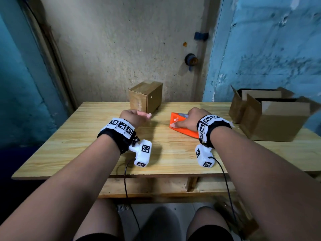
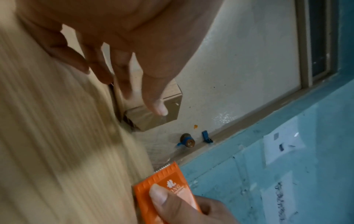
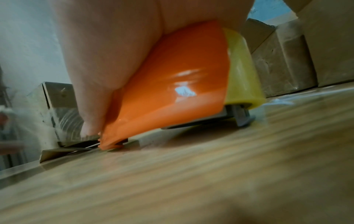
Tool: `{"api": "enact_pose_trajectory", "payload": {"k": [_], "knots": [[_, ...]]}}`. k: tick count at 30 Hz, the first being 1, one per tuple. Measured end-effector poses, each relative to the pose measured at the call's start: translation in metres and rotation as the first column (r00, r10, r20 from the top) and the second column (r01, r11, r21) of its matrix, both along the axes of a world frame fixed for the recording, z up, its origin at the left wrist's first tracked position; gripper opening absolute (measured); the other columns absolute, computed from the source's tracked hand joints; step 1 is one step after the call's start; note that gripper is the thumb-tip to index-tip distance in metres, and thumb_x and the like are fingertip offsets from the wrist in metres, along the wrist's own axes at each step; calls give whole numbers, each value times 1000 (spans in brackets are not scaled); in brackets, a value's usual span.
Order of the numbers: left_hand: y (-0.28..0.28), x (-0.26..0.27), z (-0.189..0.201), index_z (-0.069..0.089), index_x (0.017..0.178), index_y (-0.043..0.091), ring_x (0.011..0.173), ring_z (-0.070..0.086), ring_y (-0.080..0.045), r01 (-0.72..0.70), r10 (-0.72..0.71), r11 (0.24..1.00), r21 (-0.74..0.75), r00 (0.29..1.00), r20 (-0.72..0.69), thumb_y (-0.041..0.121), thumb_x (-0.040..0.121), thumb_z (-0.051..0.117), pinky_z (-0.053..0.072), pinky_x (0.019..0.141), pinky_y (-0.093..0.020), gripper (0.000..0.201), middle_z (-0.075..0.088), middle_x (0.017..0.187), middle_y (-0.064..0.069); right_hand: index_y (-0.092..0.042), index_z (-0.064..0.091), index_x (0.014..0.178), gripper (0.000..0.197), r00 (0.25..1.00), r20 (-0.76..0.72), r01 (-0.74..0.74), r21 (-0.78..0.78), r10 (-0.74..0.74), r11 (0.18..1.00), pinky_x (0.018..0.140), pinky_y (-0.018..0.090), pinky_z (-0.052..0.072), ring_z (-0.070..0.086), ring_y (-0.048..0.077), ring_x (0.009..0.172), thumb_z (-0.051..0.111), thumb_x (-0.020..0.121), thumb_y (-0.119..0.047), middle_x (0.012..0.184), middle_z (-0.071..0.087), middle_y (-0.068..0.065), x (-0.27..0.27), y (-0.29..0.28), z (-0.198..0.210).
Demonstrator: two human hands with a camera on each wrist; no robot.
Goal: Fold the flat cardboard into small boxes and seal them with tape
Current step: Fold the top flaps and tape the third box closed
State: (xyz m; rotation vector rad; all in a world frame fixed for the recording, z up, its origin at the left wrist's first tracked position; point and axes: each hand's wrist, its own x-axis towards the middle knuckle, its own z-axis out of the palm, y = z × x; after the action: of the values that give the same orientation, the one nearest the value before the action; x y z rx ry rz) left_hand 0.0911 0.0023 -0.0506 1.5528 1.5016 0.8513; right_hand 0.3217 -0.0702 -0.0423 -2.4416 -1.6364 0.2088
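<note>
A small folded cardboard box [image 1: 145,97] stands upright at the far edge of the wooden table [image 1: 83,136]; the left wrist view shows it [image 2: 168,116] just beyond my fingertips. My left hand [image 1: 143,116] hovers in front of the box with fingers loosely extended, holding nothing. My right hand [image 1: 182,120] grips an orange tape dispenser [image 1: 177,126] that rests on the table to the right of the box. The right wrist view shows the dispenser [image 3: 172,84] tilted nose-down on the wood, with a yellowish tape roll [image 3: 243,72] behind it.
Two larger open cardboard boxes [image 1: 271,119] sit on the table's right end against the blue wall. A door with a knob [image 1: 191,60] stands behind the table. Cables hang from both wrist cameras over the near table edge.
</note>
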Motion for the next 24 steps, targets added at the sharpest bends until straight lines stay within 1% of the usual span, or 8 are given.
{"api": "enact_pose_trajectory", "payload": {"k": [1,5,7,10,16,19,22,24], "knots": [[-3,0,0,77,108,15,91,68,-16,30,-31,999,19,998,49,37,85,81,53,97,-32,32,75,104,-1,-16,65,86,85,1000,-6,3,2,-3,1000,57,29,41,65,21,70,68,57,-95,79,68,3,0,0,0],[-15,3,4,78,87,14,60,57,-1,108,-125,983,152,986,109,33,82,84,42,55,-18,21,72,74,7,-16,65,88,86,1000,-15,17,0,-17,1000,58,30,41,66,22,71,67,57,-96,81,68,4,2,-1,1],[-19,7,10,74,74,21,54,58,-1,167,-159,953,251,986,-54,37,79,85,48,60,-22,20,66,63,13,-16,64,90,84,1000,-7,22,-6,-22,1000,58,30,41,65,22,72,70,58,-94,82,68,4,-1,-1,3],[-29,15,20,64,60,35,78,68,-16,273,-108,895,352,900,-423,48,78,82,55,84,-38,28,62,64,19,-16,63,87,80,999,-32,36,10,-36,999,56,31,38,63,23,71,74,59,-90,80,66,4,-5,-1,4],[-59,29,33,70,72,28,79,62,-14,412,-161,817,404,835,-526,34,87,78,40,68,-25,18,70,81,6,-20,63,80,78,998,-35,52,20,-51,998,56,32,38,62,22,68,72,54,-93,76,67,4,-4,-4,7],[-76,28,43,76,75,16,77,68,-12,547,-430,788,283,818,-383,32,80,86,54,74,-31,19,76,78,4,-25,58,78,50,995,-41,92,45,-90,995,66,32,42,61,28,76,71,78,-74,88,68,9,2,-2,5],[-91,26,80,77,77,13,66,62,-7,743,-706,619,253,668,-234,23,78,87,54,72,-27,14,76,73,1,-24,66,126,43,991,26,129,-19,-129,991,88,38,50,65,36,111,53,100,-55,130,66,17,20,0,11],[-76,24,94,74,76,12,63,58,-14,697,-713,635,333,695,-95,16,81,83,47,60,-24,11,71,62,4,-27,58,143,55,990,79,125,-71,-119,990,97,42,52,63,37,119,45,102,-61,138,62,18,26,1,9]]}}
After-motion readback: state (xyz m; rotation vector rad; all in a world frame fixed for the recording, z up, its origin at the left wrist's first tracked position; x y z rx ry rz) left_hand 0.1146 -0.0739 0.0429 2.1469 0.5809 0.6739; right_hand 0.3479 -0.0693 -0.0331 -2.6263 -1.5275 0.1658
